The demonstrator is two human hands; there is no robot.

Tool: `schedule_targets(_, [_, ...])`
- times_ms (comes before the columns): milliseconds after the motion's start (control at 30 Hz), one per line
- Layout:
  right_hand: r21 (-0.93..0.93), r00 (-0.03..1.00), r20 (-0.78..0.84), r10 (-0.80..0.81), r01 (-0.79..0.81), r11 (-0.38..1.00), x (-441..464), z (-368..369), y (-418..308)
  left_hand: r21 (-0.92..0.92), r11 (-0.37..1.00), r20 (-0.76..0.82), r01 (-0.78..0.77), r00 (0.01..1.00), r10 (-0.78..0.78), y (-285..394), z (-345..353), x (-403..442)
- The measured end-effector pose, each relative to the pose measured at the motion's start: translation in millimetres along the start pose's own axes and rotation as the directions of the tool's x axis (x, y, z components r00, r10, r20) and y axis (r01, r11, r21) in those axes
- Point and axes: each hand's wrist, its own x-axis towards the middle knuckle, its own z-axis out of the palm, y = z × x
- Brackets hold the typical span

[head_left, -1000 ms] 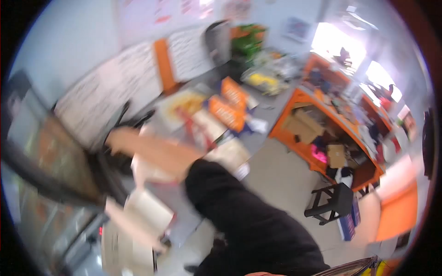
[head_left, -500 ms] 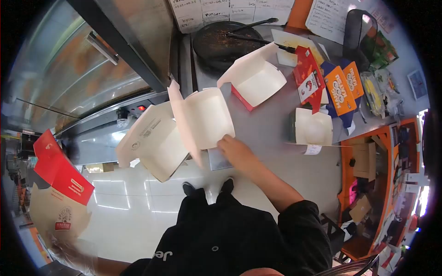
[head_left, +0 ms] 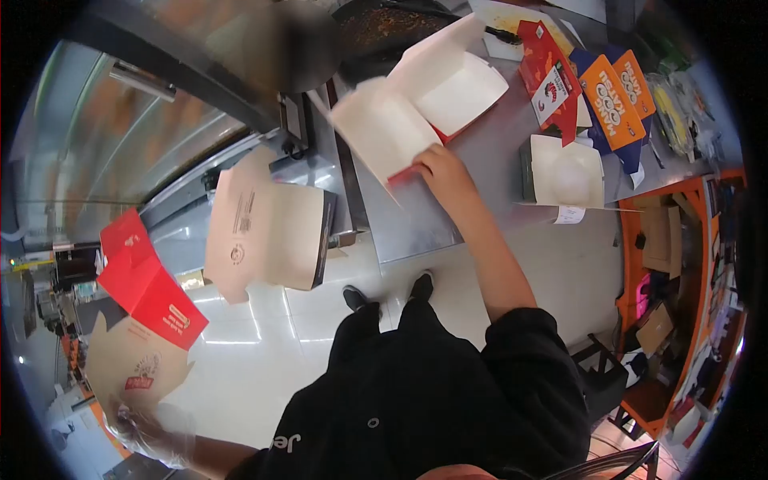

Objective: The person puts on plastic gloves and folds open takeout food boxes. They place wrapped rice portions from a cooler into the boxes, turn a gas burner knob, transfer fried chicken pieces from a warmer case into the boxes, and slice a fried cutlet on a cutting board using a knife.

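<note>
My right hand [head_left: 442, 170] pinches the near edge of an open food box [head_left: 388, 124], white inside with a red outer side. That box is tilted over the steel counter, overlapping another open box [head_left: 464, 88] there. My left hand [head_left: 148, 428], in a clear plastic glove, is at the lower left against a brown and red carton [head_left: 152, 308]. Its fingers are partly hidden, but they appear closed on the carton's lower end. Another open box [head_left: 292, 232], dark on its outer side, appears left of the counter; what supports it cannot be seen.
On the counter [head_left: 408, 228] stand a small open box [head_left: 566, 172], a red carton [head_left: 552, 84] and orange-and-blue cartons [head_left: 610, 100]. A dark pan [head_left: 384, 36] is at the back. Orange shelving [head_left: 632, 320] stands right, a glass-fronted cabinet [head_left: 88, 128] left.
My right hand has carried its box up and right, towards the box on the counter. The brown and red carton and the dark-sided box appear shifted right, while the whole view has also moved.
</note>
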Motion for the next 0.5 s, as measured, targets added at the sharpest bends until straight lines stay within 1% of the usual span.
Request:
schedule_targets(33, [0.005, 1.0, 0.014, -0.007, 0.007, 1.0, -1, -2, -9, -0.141, 0.986, 0.003, 0.087, 0.996, -0.088, 11, 5, -1])
schedule_targets(67, [0.017, 1.0, -0.013, 0.011, -0.011, 1.0, 5, -8, -26, -0.129, 0.987, -0.01, 0.094, 0.995, -0.096, 15, 5, -4])
schedule_targets(100, [0.03, 0.999, -0.048, 0.025, -0.024, 0.999, 11, -9, -40, -0.018, 1.0, -0.028, 0.012, 1.0, -0.013, 17, 4, -3])
schedule_targets(133, [0.038, 0.999, -0.047, 0.006, -0.004, 0.999, 17, -7, -41, 0.096, 0.993, -0.037, -0.068, 0.997, 0.072, 16, 2, 1])
schedule_targets(167, [-0.04, 0.963, -0.268, 0.009, -0.021, 0.999, 26, -7, -25, 0.107, 0.992, -0.053, -0.067, 0.996, 0.073, 22, 6, 3])
schedule_targets(200, [-0.108, 0.881, -0.472, 0.001, -0.059, 0.992, 32, -9, -12, 0.08, 0.974, -0.03, -0.211, 0.976, 0.214, 33, 10, 2])
schedule_targets(233, [-0.1, 0.883, -0.469, -0.002, -0.051, 0.994, 37, -13, -1, 0.046, 0.935, -0.006, -0.352, 0.936, 0.352, 45, 16, 0])
schedule_targets(267, [-0.065, 0.948, -0.293, 0.127, -0.152, 0.986, 41, -19, 9, 0.003, 0.874, 0.015, -0.486, 0.874, 0.486, 58, 23, -1])
schedule_targets(300, [-0.051, 0.961, -0.106, 0.254, -0.261, 0.964, 39, -25, 15, 0.003, 0.87, 0.013, -0.492, 0.87, 0.492, 78, 29, 1])
schedule_targets(333, [-0.047, 0.96, -0.122, 0.253, -0.261, 0.964, 36, -31, 19, -0.055, 0.789, 0.117, -0.612, 0.781, 0.614, 105, 33, 7])
schedule_targets(367, [-0.169, 0.945, -0.119, 0.305, -0.322, 0.932, 32, -36, 23, -0.125, 0.692, 0.207, -0.712, 0.663, 0.719, 128, 39, 10])
schedule_targets(400, [-0.289, 0.925, -0.122, 0.36, -0.38, 0.879, 20, -46, 43, -0.131, 0.683, 0.194, -0.718, 0.657, 0.728, 155, 53, -5])
schedule_targets(433, [-0.287, 0.924, -0.135, 0.358, -0.383, 0.878, 16, -44, 48, -0.232, 0.633, 0.21, -0.739, 0.597, 0.774, 171, 61, -6])
schedule_targets(467, [-0.308, 0.927, -0.316, 0.203, -0.302, 0.902, 10, -40, 55, -0.334, 0.574, 0.223, -0.747, 0.53, 0.818, 186, 68, -8])
schedule_targets(500, [-0.346, 0.877, -0.48, 0.035, -0.226, 0.911, 4, -40, 57, -0.432, 0.509, 0.225, -0.744, 0.458, 0.86, 199, 75, -11])
